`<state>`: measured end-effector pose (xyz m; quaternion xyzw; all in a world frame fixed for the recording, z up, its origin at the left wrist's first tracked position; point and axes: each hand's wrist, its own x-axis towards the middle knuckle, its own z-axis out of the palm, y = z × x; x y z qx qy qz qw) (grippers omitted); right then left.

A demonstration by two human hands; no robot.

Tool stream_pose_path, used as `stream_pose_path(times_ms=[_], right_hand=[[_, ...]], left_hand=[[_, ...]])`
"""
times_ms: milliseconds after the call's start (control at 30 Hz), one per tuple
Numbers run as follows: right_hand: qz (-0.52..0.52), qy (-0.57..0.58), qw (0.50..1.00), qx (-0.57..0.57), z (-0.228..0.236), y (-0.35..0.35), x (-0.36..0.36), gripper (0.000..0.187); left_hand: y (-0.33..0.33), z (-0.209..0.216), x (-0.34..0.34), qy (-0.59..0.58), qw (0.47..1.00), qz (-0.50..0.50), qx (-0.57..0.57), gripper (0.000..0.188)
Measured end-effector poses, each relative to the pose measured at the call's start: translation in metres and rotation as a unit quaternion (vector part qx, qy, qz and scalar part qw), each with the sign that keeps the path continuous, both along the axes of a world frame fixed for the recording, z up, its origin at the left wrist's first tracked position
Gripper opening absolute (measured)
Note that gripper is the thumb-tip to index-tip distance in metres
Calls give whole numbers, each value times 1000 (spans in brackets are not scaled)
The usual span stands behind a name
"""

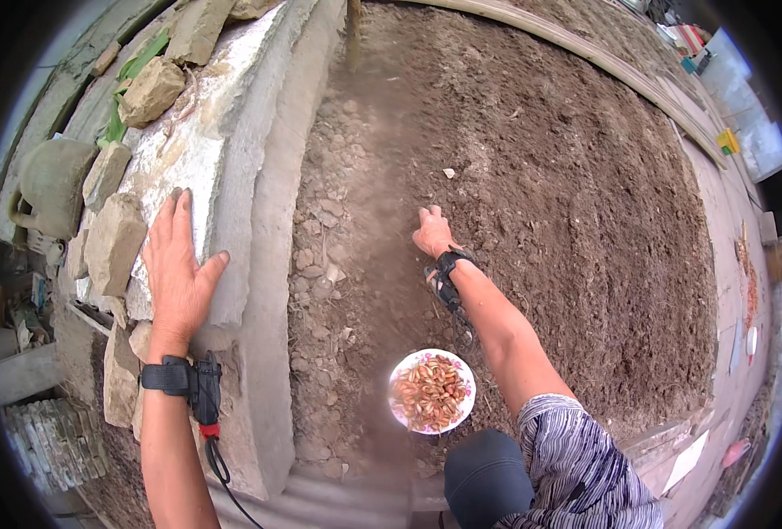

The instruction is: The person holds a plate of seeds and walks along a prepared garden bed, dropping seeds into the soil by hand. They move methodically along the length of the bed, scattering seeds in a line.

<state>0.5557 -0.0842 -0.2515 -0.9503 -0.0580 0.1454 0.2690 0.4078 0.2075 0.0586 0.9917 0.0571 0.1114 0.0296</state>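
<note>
**Hands at the wall and the soil bed**

Soil (532,176) is worked by the right hand (431,233), which is pressed down onto the bed near its stony left strip; the fingers are curled against the ground, and whether anything is held under them cannot be told. A black strap is worn on the right wrist; a striped sleeve covers the upper arm. The left hand (178,273) is laid flat and released on the pale concrete wall (250,167) that borders the bed; the fingers are spread, the thumb is set over the wall's edge, and nothing is grasped. A black strap with a small device (204,388) and a cable is worn on the left wrist. A round plate (401,375) with a patterned rim is set on the soil, nearer the person than the right hand and well apart from it; brown seeds (431,393) are heaped on it. Rough stones (113,242) are stacked along the wall beside the left hand; a grey watering can (52,185) is seen farther left.
</note>
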Motion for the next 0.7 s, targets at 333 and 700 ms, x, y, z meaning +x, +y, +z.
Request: stream_pose_path(times_ms=[333, 700], right_hand=[[74, -68, 994, 53, 14, -29, -12, 26], [-187, 69, 979, 51, -72, -56, 237, 49]], left_hand=[[7, -5, 1, -8, 1000, -4, 15, 82], [-8, 1, 13, 10, 999, -36, -25, 83]])
